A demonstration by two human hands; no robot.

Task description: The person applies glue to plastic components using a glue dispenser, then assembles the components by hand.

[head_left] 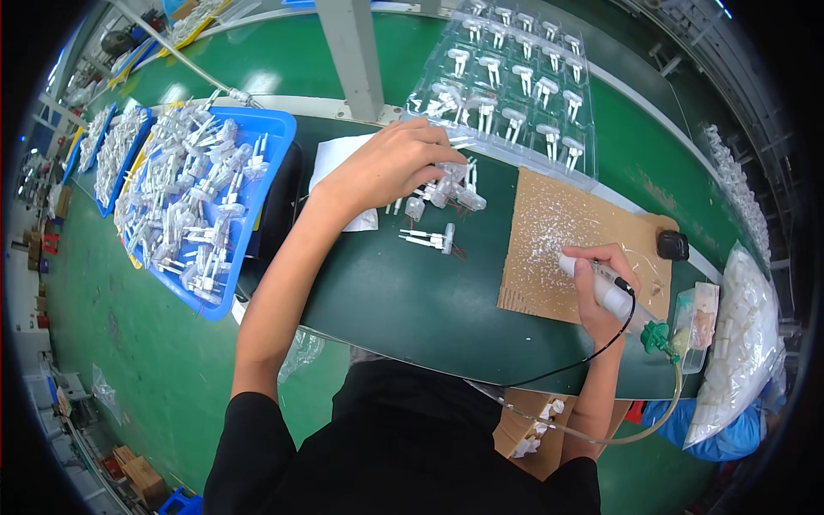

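Observation:
My left hand (390,167) reaches over a small pile of white pronged plastic parts (446,189) with clear housings. Its fingers are curled onto the pile and seem to pinch one part; the grip is partly hidden. A single loose part (438,239) with thin red wires lies just nearer to me. In my right hand (605,287) is a thick dispensing syringe (616,300), white at the tip, translucent along the barrel, with a green fitting (657,336) and hose at its rear. It is held over a cardboard sheet (524,287) spotted with white drops.
A clear blister tray (502,137) of similar parts stands at the back. To the left, a blue bin (279,137) is heaped with them. On the right are a small black object (672,245), a clear box (693,330) and a bag of white pieces (738,343). A metal post (350,60) rises behind.

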